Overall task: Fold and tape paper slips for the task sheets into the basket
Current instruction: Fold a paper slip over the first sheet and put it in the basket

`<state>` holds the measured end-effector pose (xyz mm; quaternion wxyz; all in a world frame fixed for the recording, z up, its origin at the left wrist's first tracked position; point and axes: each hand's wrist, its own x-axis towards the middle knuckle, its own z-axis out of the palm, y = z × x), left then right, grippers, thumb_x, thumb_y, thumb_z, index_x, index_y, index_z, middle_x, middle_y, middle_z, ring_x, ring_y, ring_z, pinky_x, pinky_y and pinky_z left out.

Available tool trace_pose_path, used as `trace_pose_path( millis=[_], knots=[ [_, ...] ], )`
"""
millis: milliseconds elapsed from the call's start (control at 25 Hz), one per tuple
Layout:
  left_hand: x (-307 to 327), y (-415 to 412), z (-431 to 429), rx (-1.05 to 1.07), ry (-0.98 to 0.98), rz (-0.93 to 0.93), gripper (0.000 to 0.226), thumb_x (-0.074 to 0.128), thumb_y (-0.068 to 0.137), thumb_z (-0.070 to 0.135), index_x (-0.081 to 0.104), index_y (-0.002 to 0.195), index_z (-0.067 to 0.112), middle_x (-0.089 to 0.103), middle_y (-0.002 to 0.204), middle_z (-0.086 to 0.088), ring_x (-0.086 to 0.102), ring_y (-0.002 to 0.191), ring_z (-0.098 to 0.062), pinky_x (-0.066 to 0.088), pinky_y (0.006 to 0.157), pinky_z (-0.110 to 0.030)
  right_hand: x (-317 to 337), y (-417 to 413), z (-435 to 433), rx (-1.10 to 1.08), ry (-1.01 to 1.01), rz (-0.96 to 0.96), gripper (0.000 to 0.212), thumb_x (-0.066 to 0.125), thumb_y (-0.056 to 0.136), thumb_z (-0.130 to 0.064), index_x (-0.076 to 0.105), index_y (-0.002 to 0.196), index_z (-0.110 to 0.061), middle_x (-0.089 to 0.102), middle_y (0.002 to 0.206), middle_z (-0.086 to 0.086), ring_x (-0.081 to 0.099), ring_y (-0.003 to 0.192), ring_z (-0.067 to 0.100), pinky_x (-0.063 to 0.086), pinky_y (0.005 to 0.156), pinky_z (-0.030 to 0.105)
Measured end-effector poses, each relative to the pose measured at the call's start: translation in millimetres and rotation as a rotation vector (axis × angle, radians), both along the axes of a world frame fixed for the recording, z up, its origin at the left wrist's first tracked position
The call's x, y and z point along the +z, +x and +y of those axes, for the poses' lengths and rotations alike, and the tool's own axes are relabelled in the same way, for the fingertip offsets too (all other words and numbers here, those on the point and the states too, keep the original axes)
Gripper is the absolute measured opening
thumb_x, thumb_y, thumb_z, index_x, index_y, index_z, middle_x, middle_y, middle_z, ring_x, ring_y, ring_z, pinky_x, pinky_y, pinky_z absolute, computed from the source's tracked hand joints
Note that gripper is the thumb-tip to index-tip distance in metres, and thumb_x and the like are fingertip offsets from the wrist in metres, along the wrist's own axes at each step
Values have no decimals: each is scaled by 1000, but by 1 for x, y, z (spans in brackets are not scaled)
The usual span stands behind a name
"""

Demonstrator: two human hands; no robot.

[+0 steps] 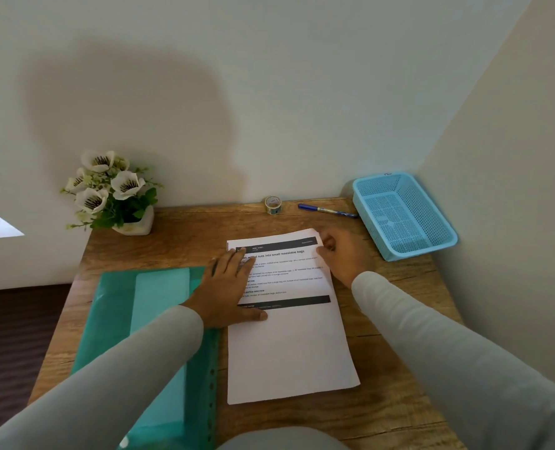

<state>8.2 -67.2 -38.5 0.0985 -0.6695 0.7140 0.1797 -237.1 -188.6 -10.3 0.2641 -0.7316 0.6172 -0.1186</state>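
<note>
A white printed task sheet (289, 345) lies flat on the wooden table (178, 241), its text at the far end. My left hand (229, 289) rests flat on the sheet's left edge with fingers straight. My right hand (342, 254) is at the sheet's far right corner, its fingers curled at the paper's edge; whether they pinch the corner is hard to tell. A small roll of tape (272, 205) stands at the back of the table. The light blue mesh basket (402, 216) sits in the back right corner, tilted against the wall, with nothing in it.
A green transparent plastic folder (159, 319) lies left of the sheet, under my left forearm. A blue pen (326, 210) lies between the tape and the basket. A pot of white artificial flowers (114, 193) stands at the back left. Walls close off the back and right.
</note>
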Motion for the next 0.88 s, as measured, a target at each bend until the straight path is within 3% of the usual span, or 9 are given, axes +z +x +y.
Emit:
trace_pose_path(
  millis=[40, 80, 160, 480, 880],
  knots=[
    [1, 0, 0, 12, 2, 18, 125, 43, 71, 93, -11, 161, 26, -16, 170, -3, -14, 156, -30, -8, 125, -52, 3, -3, 1, 1, -17, -31, 4, 71, 95, -25, 68, 94, -28, 71, 95, -7, 67, 93, 16, 52, 79, 31],
    [1, 1, 1, 28, 2, 39, 124, 47, 72, 92, -11, 161, 27, -16, 170, -2, -14, 156, -30, -8, 124, -52, 4, -7, 2, 2, -29, -53, 11, 72, 95, -25, 67, 85, -27, 69, 89, -8, 65, 88, 14, 51, 76, 30],
    [1, 2, 0, 62, -13, 79, 122, 52, 73, 90, -11, 160, 31, -14, 170, 1, -11, 156, -30, -5, 124, -51, 5, -14, 4, 2, -27, -90, 14, 73, 94, -26, 67, 81, -26, 69, 86, -9, 62, 85, 9, 51, 77, 31],
    [2, 2, 0, 60, -22, 96, 123, 52, 71, 91, -9, 160, 33, -9, 171, 1, -6, 157, -30, -2, 124, -53, 7, -23, 13, -39, -42, -127, 15, 76, 91, -20, 67, 83, -28, 67, 81, -12, 63, 79, 7, 57, 76, 33],
    [4, 2, 0, 64, -16, 102, 125, 52, 70, 92, -9, 161, 32, -10, 171, 0, -7, 157, -31, -3, 124, -54, 8, -18, 13, -61, -31, -205, 13, 73, 93, -16, 65, 91, -25, 65, 89, -14, 62, 89, 7, 48, 73, 21]
  ],
)
